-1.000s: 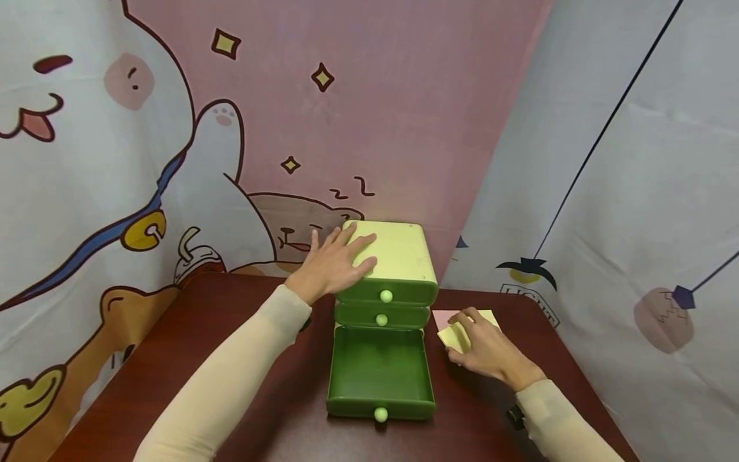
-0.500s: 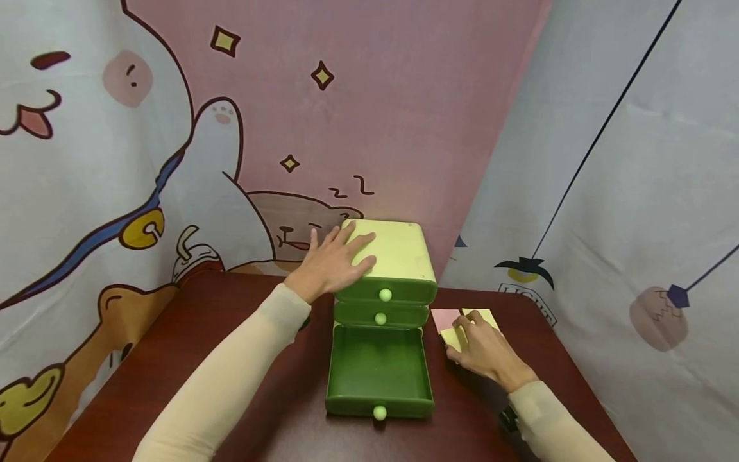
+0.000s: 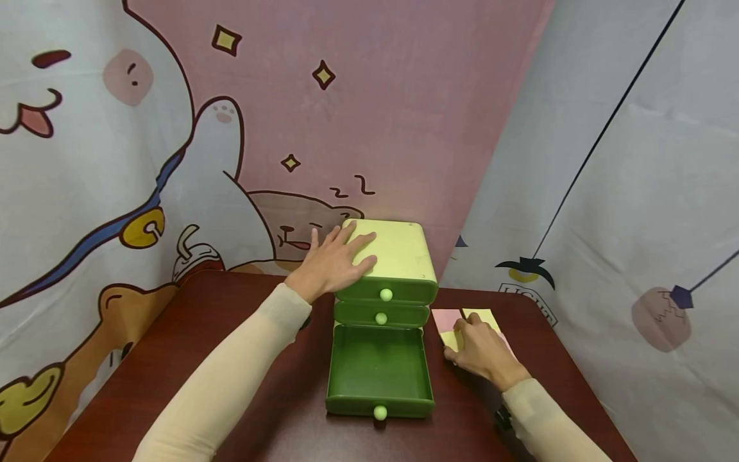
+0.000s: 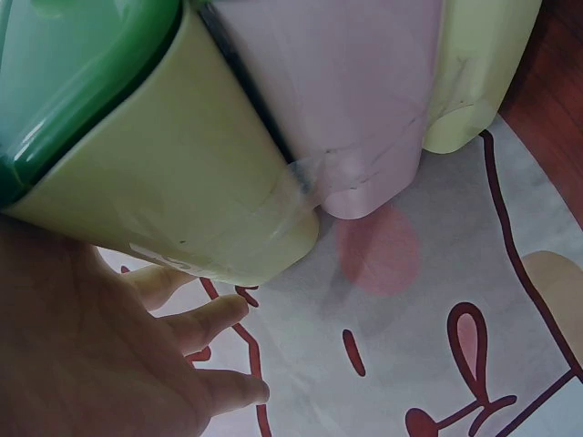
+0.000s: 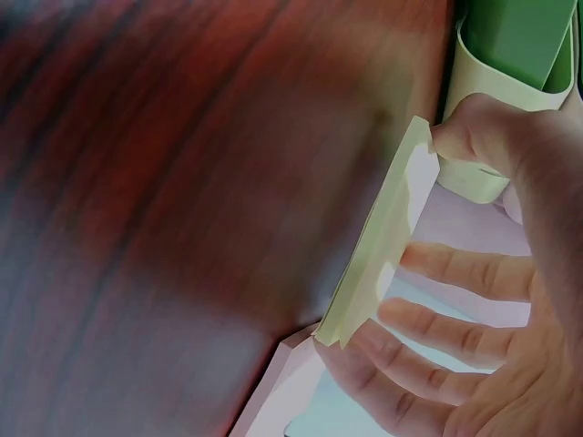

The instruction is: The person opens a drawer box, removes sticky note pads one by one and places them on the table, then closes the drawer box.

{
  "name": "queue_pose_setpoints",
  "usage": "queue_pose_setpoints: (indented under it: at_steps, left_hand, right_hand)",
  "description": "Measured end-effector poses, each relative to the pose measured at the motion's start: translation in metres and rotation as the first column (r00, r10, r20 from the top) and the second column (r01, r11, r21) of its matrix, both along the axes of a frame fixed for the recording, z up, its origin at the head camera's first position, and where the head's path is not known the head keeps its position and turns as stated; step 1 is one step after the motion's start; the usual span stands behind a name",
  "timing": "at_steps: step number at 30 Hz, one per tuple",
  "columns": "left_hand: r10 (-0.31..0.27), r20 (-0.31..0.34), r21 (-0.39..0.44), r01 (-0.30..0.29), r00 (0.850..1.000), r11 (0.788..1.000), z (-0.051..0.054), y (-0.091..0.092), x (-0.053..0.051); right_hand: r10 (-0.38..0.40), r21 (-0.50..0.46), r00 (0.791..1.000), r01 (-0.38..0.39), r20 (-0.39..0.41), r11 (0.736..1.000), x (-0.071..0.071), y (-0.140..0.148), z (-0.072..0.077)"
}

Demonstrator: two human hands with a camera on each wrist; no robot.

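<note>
A small drawer cabinet (image 3: 398,253) with a pale yellow top and green drawer fronts stands mid-table, its bottom drawer (image 3: 378,362) pulled out. My left hand (image 3: 331,266) rests on the cabinet's top left edge, fingers spread. In the left wrist view, that hand (image 4: 109,337) lies along the yellow casing. To the right of the cabinet, my right hand (image 3: 482,346) holds a yellow sticky note pad (image 3: 451,339) by its edges. The right wrist view has the thumb at one end of this pad (image 5: 383,246) and fingers at the other end and along its face.
A pink sticky note pad (image 3: 447,319) and another yellow pad (image 3: 482,316) lie on the dark red-brown table (image 3: 277,385), next to the held one. More pink (image 3: 508,343) shows beside the right hand. A cartoon-printed cloth (image 3: 416,115) hangs close behind the table.
My right hand has shifted slightly left with the yellow pad, which now sits squarer to its neighbours. More pink shows at the right. My left hand has stayed in place.
</note>
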State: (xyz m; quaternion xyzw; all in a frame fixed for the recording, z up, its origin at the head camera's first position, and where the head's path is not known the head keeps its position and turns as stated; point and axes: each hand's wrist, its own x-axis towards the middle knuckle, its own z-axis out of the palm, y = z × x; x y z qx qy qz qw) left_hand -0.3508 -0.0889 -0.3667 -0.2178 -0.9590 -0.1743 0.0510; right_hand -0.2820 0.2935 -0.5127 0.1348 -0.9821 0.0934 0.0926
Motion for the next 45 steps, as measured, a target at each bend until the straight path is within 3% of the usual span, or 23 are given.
queue_pose_setpoints:
  at_steps: [12,45]
  left_hand:
    - [-0.001,0.013,0.007,0.001,1.0,1.0,0.0008,0.0007,0.0002]
    - [0.005,0.003,-0.006,-0.005,1.0,1.0,0.0002,0.0012,-0.0008]
  right_hand:
    - [-0.053,0.071,0.998,0.05,0.04,0.996,0.0002,-0.007,0.0017]
    - [-0.069,0.125,0.998,0.067,0.011,0.99,0.0026,-0.0069,0.004]
